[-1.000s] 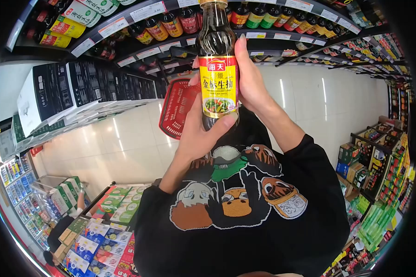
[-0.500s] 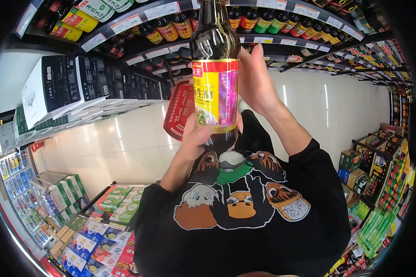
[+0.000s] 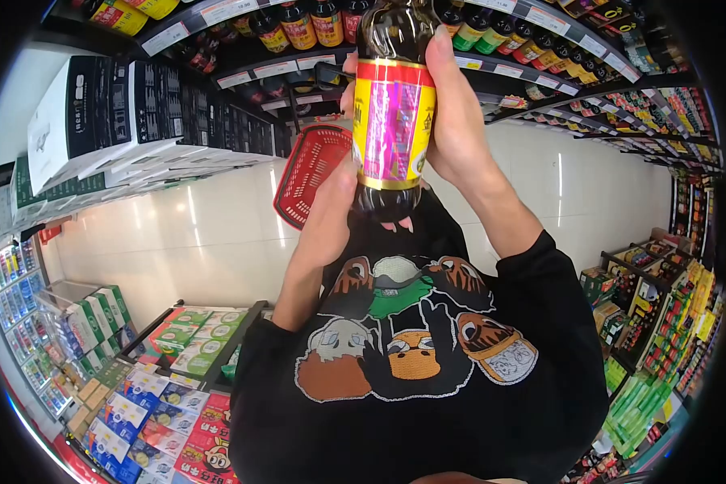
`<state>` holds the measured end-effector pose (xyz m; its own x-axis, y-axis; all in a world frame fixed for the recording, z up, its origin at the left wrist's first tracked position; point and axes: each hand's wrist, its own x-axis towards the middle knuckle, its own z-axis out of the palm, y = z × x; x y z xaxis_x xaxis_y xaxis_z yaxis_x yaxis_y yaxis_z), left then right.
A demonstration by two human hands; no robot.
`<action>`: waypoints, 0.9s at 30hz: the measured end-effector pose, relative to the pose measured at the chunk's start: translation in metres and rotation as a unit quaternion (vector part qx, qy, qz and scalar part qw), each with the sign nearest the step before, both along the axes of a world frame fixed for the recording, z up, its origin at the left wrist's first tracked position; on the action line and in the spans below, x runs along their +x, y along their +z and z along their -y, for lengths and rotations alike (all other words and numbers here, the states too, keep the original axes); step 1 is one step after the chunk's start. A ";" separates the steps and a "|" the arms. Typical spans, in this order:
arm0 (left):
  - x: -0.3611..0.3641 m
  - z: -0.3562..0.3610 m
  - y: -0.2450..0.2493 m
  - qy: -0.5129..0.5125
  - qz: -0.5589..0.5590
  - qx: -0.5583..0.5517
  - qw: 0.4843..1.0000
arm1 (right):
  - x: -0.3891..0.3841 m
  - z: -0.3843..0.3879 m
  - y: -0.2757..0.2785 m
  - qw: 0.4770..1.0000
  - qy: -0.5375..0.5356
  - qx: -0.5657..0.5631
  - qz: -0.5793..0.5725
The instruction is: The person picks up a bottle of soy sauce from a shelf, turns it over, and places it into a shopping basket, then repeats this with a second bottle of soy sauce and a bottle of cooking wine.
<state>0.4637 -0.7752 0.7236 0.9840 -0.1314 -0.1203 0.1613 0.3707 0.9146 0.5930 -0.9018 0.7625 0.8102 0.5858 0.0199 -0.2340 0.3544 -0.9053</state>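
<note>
A soy sauce bottle [image 3: 391,129] with dark contents stands almost upright in front of my chest, its top cut off by the view's edge. Its label is yellow and red, with a pink-purple panel facing me. My left hand [image 3: 331,211] holds the lower left side, and some of its fingertips show beneath the base. Against the upper right side rests my right hand [image 3: 458,129], its thumb near the bottle's shoulder and its other fingers hidden behind the glass.
A red shopping basket [image 3: 302,173] is on the floor behind the bottle, to the left. Shelves of sauce bottles [image 3: 327,22] with price tags curve across the far side. Stacked black and white boxes [image 3: 149,113] line the left, and cartons [image 3: 149,419] fill the lower left.
The bottle has turned about its length, bringing the pink-purple panel to the middle. It sits slightly higher and further right. My right hand has closed in against its upper side.
</note>
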 end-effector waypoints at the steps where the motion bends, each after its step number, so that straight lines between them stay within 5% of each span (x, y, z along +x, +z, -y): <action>1: -0.003 0.001 -0.001 0.002 0.000 0.000 1.000 | -0.001 -0.001 0.002 1.000 0.002 0.000 0.000; 5: -0.008 0.004 -0.007 0.031 0.050 -0.028 0.998 | 0.000 -0.004 0.003 0.996 -0.040 -0.043 0.072; 27: -0.008 0.005 -0.007 0.108 -0.013 -0.013 0.994 | 0.002 -0.008 -0.002 1.000 -0.011 0.001 0.006</action>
